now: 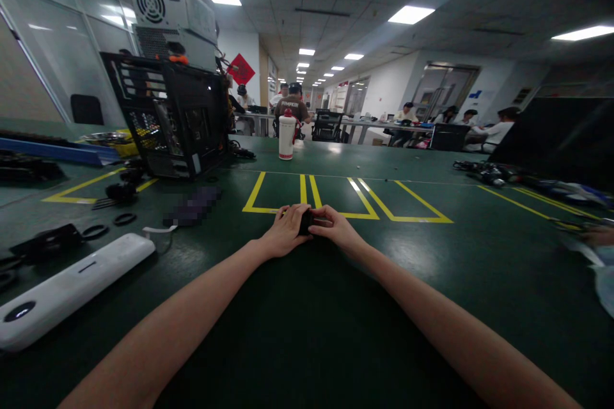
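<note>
Head view shows a black piece [306, 222] between the two hands, over the middle of the green tabletop [297, 332], by the near edge of the yellow tape [315, 192]. It lies right of the left hand [286, 231] and left of the right hand [333, 229], and neither is clearly nearer, since both reach it. The left hand is wrapped round it, fingers over its left and far parts; the right hand's thumb and fingertips meet its right side, though whether they grip or merely touch cannot be told. So much is covered that its long axis is unclear. A white bottle [286, 138] stands farther off; a white device [81, 291] lies near left.
</note>
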The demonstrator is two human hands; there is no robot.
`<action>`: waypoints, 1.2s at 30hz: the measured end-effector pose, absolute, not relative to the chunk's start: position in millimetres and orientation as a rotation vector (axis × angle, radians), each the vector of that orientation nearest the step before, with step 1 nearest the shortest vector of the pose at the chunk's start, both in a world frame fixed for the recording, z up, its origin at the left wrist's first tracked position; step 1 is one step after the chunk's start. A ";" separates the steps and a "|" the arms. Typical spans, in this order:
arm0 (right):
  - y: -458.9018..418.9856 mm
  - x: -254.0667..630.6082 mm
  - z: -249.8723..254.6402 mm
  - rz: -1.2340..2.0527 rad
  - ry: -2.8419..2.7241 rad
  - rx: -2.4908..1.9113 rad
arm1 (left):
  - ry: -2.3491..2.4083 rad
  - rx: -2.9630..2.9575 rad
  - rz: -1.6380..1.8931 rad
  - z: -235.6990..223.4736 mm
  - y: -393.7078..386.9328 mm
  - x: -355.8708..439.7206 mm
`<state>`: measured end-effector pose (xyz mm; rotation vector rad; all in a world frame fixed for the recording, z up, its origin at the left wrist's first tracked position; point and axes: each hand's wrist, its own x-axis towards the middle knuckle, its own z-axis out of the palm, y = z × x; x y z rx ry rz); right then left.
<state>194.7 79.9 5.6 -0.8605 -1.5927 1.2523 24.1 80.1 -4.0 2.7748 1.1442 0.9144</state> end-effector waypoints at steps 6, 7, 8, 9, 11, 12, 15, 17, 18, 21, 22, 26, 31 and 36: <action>79.7 192.8 7.2 1.217 -1.558 -0.919 | 1.144 2.778 0.918 -5.5 81.1 24.3; 80.2 192.9 7.4 1.219 -1.557 -0.944 | 1.144 2.780 0.913 -5.3 80.9 24.3; 80.7 193.1 7.5 1.231 -1.559 -0.966 | 1.144 2.780 0.909 -5.1 80.8 24.3; 81.0 193.6 7.5 1.247 -1.563 -0.979 | 1.144 2.779 0.906 -4.8 80.6 24.2; 81.1 194.7 7.2 1.268 -1.575 -0.967 | 1.141 2.776 0.899 -3.9 80.1 24.1; 80.9 195.4 6.8 1.268 -1.582 -0.948 | 1.137 2.775 0.894 -3.5 79.9 24.1; 79.6 196.8 5.1 1.261 -1.606 -0.920 | 1.135 2.770 0.892 -2.6 79.4 24.2; 79.0 196.9 3.7 1.263 -1.599 -0.930 | 1.137 2.769 0.898 -2.7 79.4 24.4; 79.0 196.8 3.1 1.266 -1.588 -0.938 | 1.136 2.769 0.902 -3.0 79.5 24.6; 80.4 196.0 1.9 1.265 -1.558 -0.979 | 1.134 2.773 0.912 -4.3 80.5 25.1; 81.0 195.7 1.8 1.266 -1.559 -0.994 | 1.137 2.773 0.919 -4.8 80.9 25.2; 80.7 194.3 3.1 1.288 -1.581 -0.940 | 1.140 2.780 0.913 -6.0 82.1 25.2; 74.5 193.4 7.7 1.254 -1.583 -0.839 | 1.140 2.769 0.916 -5.2 81.1 25.0; 77.3 194.4 6.5 1.218 -1.546 -0.919 | 1.133 2.763 0.898 -3.4 79.7 24.7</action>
